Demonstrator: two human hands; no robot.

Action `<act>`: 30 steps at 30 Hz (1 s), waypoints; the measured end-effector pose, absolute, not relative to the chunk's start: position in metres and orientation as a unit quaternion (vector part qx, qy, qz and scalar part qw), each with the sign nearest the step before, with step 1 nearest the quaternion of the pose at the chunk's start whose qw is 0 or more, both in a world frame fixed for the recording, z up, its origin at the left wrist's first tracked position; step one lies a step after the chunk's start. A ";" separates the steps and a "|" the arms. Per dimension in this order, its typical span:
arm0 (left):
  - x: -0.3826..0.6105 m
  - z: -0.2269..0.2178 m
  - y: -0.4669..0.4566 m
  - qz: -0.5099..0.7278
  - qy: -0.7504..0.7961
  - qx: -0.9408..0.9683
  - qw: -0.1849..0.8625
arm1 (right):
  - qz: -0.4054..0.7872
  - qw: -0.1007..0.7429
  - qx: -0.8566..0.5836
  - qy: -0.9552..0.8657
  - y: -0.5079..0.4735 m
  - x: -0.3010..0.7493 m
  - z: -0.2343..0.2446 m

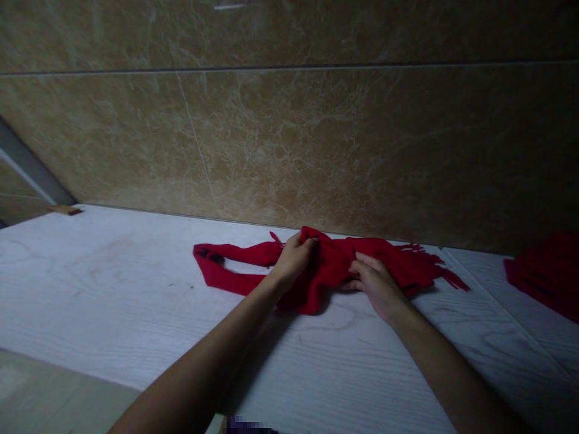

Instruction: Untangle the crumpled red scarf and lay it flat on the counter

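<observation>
A red fringed scarf lies bunched on the white wood-grain table, close to the wall. One end forms a loose loop to the left, and a fringe spreads to the right. My left hand grips the gathered cloth at the scarf's left part. My right hand holds a fold of the scarf's lower edge, a short way to the right of my left hand. Both hands rest on the cloth, close together.
A folded red cloth lies at the right edge of the view, against the marble-patterned tile wall. A small wooden piece sits in the far left corner. The table's near edge drops to a pale floor.
</observation>
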State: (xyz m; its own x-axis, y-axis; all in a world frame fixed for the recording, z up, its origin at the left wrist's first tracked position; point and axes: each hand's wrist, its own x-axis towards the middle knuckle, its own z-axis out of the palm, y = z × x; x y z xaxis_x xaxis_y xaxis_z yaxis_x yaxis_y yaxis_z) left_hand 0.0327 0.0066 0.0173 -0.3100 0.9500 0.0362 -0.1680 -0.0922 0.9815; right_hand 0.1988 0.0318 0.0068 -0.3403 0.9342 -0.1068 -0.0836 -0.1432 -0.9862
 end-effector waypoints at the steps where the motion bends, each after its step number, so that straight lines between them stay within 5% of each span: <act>1: 0.032 0.018 0.007 0.631 0.508 0.352 0.470 | 0.645 0.396 -0.401 -0.517 0.031 0.199 0.008; 10: 0.039 0.021 -0.004 0.577 0.425 0.340 0.609 | 0.705 0.409 -0.336 -0.472 0.031 0.198 0.010; 30: 0.041 0.020 -0.007 0.576 0.406 0.458 0.542 | 0.609 0.444 -0.422 -0.504 0.041 0.201 0.002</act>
